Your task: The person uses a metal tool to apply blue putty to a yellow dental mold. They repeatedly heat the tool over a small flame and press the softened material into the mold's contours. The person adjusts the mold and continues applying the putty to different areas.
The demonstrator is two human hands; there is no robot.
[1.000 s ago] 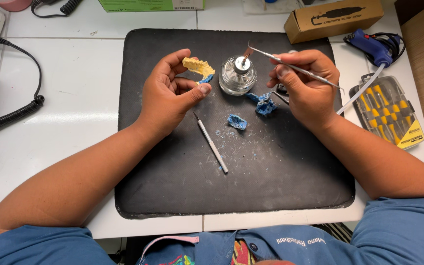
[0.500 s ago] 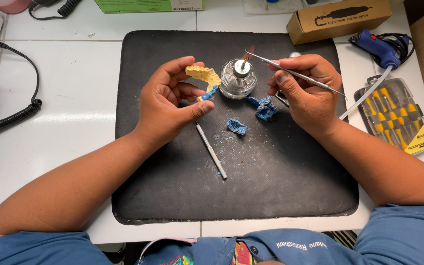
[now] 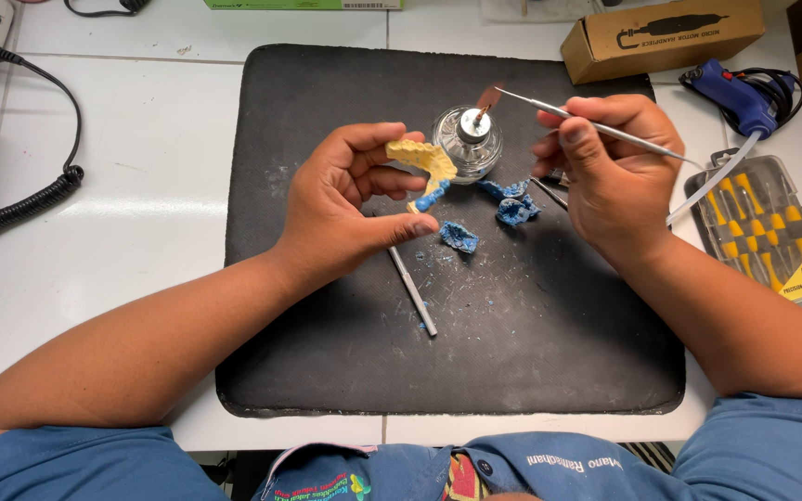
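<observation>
Half the yellow cast (image 3: pixel 422 158) (left hand (image 3: pixel 345 209)) hidden.

There is a single view, from a camera worn on the person's head. It looks almost straight down onto the white counter (image 3: pixel 141 213) from close above, near enough that the black mat (image 3: pixel 549 353) fills most of the middle of the frame. The person's chest runs along the bottom edge, and both forearms rise from the lower corners towards the centre. The counter's far side lies along the top edge. No second view shares this scene.
</observation>
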